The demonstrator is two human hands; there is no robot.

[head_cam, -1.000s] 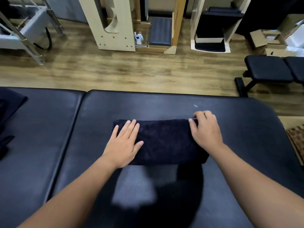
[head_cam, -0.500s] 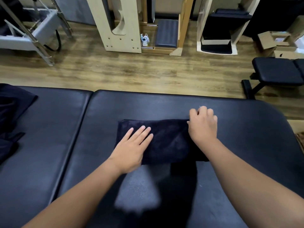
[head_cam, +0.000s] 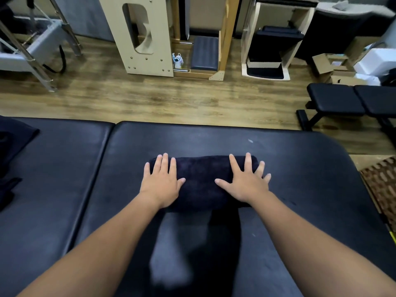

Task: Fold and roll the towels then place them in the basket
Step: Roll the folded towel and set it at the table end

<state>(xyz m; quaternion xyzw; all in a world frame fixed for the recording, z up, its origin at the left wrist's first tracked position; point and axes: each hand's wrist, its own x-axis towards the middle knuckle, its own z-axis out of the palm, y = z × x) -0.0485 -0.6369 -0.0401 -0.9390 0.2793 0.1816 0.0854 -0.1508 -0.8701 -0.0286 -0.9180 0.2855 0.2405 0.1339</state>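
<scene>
Towel: dark navy, folded into a thick oblong bundle, lying crosswise on the right-hand pad of the black padded table, near its middle.

Black padded table: two upholstered pads side by side, a seam running between them. The left pad carries a heap of dark cloth at its far left edge, well apart from the towel.

Wood-plank floor: beyond the table.

Pale wooden cabinet: upright on the floor, with a cut-out opening in its side panel.

White open-fronted stand: holds black padded items stacked inside it.

Black bench: right of the floor area.

Cardboard boxes: behind the bench, flaps open; contents cannot be told.

Left hand: flat, fingers straight and spread, pressing on the towel's left end.

Right hand: flat, fingers splayed, pressing on the towel's right end. The hands lie apart, bare towel between them.
</scene>
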